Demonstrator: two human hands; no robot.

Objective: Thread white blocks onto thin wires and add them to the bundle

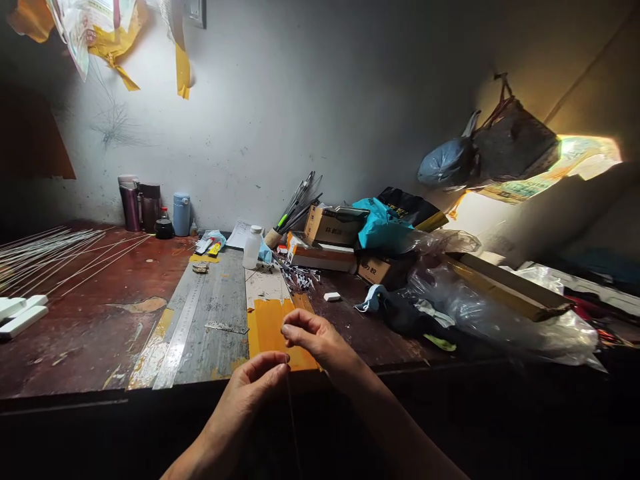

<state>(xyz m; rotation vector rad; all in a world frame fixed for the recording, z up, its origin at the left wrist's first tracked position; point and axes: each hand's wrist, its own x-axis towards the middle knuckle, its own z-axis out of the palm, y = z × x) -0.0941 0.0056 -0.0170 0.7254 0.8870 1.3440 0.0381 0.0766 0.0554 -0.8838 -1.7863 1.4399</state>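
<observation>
My left hand (257, 381) is closed in a pinch at the table's front edge, with a thin line (292, 420) between thumb and fingertip that hangs down below it. Just above and to the right, my right hand (314, 337) is also pinched, over an orange-yellow taped strip (270, 327). What its fingertips hold is too fine to make out. Left of my hands lie a grey board (220, 303), a metal ruler (183, 333) and a small metal strip (227, 327).
Thin rods (55, 250) and white blocks (23, 313) lie at the left. A plastic bottle (253, 248), flasks (181, 215) and cardboard boxes (333, 227) stand at the back. Clear plastic bags (480, 310) and an open carton (505, 287) crowd the right.
</observation>
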